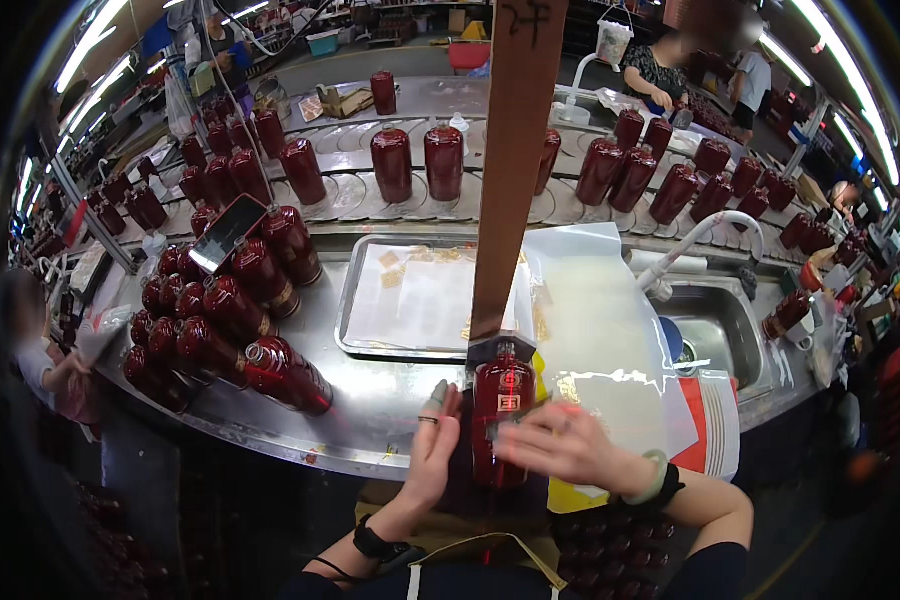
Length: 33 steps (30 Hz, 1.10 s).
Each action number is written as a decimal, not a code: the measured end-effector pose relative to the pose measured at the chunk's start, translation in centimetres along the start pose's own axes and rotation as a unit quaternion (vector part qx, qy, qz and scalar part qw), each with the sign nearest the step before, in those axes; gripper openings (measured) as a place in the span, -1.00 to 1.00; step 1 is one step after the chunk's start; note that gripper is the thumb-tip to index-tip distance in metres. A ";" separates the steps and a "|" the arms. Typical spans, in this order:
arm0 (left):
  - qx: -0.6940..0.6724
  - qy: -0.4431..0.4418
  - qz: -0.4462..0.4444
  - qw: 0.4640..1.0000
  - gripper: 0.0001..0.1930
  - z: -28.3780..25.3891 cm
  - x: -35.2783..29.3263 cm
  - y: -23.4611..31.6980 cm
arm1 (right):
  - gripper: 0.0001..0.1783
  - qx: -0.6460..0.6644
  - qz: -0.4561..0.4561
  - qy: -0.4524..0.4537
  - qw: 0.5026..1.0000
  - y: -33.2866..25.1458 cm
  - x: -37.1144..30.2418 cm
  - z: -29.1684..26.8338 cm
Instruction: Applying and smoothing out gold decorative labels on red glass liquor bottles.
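Head view, one bottle at the near centre: glossy dark red glass bottle with a pale square emblem (505,390), neck toward the far side, base toward the person; what supports the base cannot be told. It sits in front of the foot of a tall brown wooden post (515,150).

Left hand (432,455): open, fingers together and extended, palm turned to the bottle, just left of it, holding nothing visible. Dark wristband (380,545) on this wrist.

Right hand (550,448): blurred, fingers partly bent across the near part of the bottle's front. Cannot tell whether it presses, pinches or holds anything. Pale green bangle (654,476) on this wrist.

Left of the hands, on the brushed steel table (370,395): a tight cluster of dark red bottles (234,310), with a dark-screened phone with a red edge (230,232) lying tilted on top.

Beyond the left hand: shallow rectangular metal tray (400,351) bearing white paper sheets (405,305) and small golden pieces (392,277).

Right of the post: translucent pale plastic sheet (605,320), then a steel sink (725,305).

Far side: slatted conveyor (350,208) carrying further red bottles (391,165)
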<state>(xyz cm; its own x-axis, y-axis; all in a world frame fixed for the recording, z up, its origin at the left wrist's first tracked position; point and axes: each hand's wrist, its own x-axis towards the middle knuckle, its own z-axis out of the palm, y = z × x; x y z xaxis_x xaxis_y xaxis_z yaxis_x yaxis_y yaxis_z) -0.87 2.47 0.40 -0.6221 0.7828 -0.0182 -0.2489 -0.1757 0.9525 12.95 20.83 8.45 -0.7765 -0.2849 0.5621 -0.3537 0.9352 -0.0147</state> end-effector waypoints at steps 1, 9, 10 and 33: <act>0.003 0.003 -0.002 1.000 -0.31 0.0 0.0 0.6 | -0.59 0.053 -0.041 -0.029 0.997 -0.6 -0.8 -0.5; 0.026 -0.003 0.014 1.000 -0.26 0.1 0.4 0.4 | -0.64 0.042 0.063 0.041 0.996 1.6 0.5 0.3; 0.022 0.018 0.019 0.999 -0.26 -0.6 0.4 0.3 | -0.65 0.069 0.004 0.026 0.997 1.1 0.1 0.5; 0.271 -0.027 0.189 0.943 -0.06 1.7 0.6 1.7 | -0.73 0.150 0.417 0.233 0.866 0.1 2.1 1.5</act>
<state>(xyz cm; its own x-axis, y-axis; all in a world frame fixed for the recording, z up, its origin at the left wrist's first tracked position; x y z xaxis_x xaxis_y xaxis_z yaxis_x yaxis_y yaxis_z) -0.41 3.63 2.46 -0.5474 0.7578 0.3550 0.4087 -0.1281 0.9036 10.55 20.05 8.38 -0.5578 0.6440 0.5235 0.0545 0.6578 -0.7512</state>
